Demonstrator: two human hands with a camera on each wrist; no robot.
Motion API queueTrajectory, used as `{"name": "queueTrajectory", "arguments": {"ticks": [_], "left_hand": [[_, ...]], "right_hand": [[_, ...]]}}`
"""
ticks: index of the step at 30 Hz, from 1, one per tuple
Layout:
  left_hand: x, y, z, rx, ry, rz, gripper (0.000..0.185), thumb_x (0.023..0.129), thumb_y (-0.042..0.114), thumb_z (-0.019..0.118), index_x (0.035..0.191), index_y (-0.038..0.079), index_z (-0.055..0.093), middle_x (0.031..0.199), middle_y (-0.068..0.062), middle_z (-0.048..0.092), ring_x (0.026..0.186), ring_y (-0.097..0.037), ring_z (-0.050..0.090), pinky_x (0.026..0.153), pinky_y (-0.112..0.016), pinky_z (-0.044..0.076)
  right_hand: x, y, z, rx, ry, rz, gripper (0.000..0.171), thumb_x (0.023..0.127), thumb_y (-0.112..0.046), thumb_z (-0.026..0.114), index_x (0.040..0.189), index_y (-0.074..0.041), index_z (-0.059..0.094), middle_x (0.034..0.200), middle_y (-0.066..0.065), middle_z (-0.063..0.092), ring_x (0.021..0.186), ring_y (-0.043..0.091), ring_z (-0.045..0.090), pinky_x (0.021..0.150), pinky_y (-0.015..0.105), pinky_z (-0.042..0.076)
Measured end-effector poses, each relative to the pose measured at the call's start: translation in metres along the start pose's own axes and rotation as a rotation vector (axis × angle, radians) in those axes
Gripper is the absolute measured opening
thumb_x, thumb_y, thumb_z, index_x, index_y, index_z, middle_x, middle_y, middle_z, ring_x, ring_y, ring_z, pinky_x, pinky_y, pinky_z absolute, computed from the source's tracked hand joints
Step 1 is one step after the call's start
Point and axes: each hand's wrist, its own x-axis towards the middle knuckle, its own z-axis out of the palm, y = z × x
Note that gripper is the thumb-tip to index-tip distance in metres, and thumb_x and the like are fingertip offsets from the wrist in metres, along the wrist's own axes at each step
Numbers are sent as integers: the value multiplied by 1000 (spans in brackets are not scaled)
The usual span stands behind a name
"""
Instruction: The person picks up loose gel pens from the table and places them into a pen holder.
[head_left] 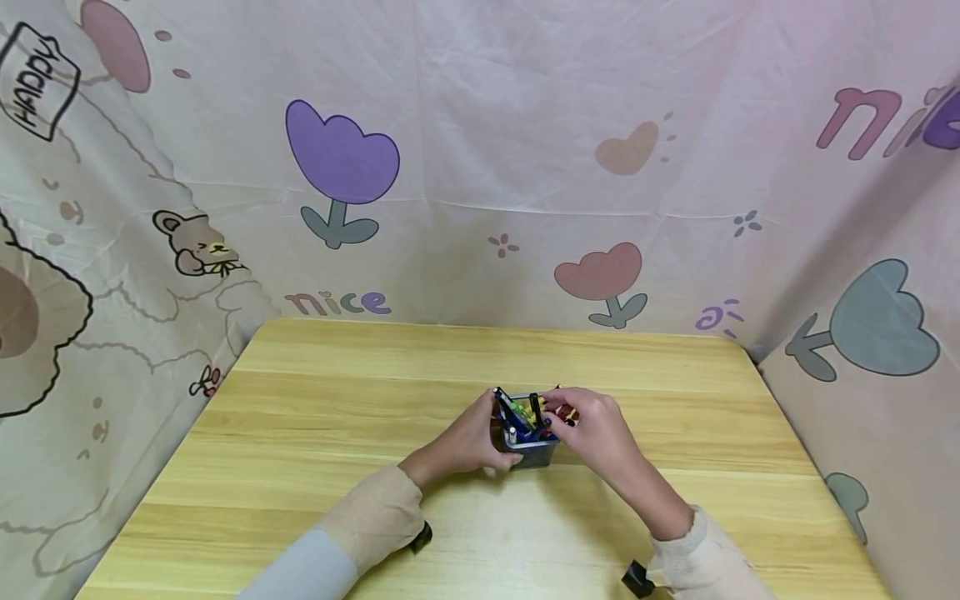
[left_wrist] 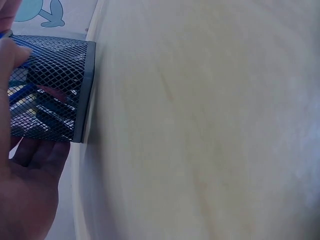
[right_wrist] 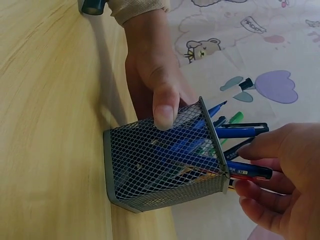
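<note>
A grey mesh pen holder (head_left: 534,452) stands on the wooden table (head_left: 315,433), filled with several pens, mostly blue. My left hand (head_left: 487,446) grips the holder from its left side, the thumb over the front mesh. In the right wrist view that thumb presses the holder (right_wrist: 165,170) near its rim. My right hand (head_left: 561,412) is at the holder's top right and pinches a blue pen with a dark end (right_wrist: 247,172) that sticks out of the holder. The left wrist view shows the holder (left_wrist: 50,87) against my left palm (left_wrist: 27,190).
Printed cloth walls (head_left: 480,167) close in the table at the back and on both sides. Bare wood lies all around the holder. The table's front edge is near my forearms, and its right edge (head_left: 817,467) runs close to the cloth.
</note>
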Motion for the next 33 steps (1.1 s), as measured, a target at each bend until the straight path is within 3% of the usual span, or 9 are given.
{"name": "queueTrajectory", "arguments": {"ticks": [15, 25, 28, 33], "left_hand": [[-1, 4, -2, 15, -9, -4, 78, 73, 19, 90, 134, 11, 42, 127, -5, 61, 117, -15, 64, 105, -29, 55], [1, 7, -2, 15, -22, -23, 78, 72, 19, 92, 133, 16, 44, 128, -1, 63, 120, -14, 63, 111, -34, 51], [0, 10, -8, 62, -68, -24, 77, 74, 28, 93, 133, 18, 45, 129, -1, 63, 124, -17, 62, 114, -38, 50], [-11, 9, -30, 273, -124, -6, 83, 78, 55, 86, 141, 16, 50, 141, -4, 59, 134, -25, 57, 116, -44, 48]], "right_hand": [[-4, 9, -3, 19, 109, -91, 17, 81, 1, 84, 96, -1, 78, 87, 5, 78, 75, 14, 72, 64, 30, 61], [-13, 16, -13, 24, 136, -55, 13, 84, -3, 82, 96, -5, 78, 88, 2, 78, 77, 10, 69, 66, 30, 61], [-19, 23, -18, -1, 135, -55, 13, 85, -4, 82, 97, -5, 79, 89, 2, 78, 78, 11, 70, 68, 33, 62], [-34, 37, -26, -76, 104, -58, 16, 86, -8, 81, 102, -4, 78, 96, 5, 79, 88, 19, 74, 78, 40, 64]]}}
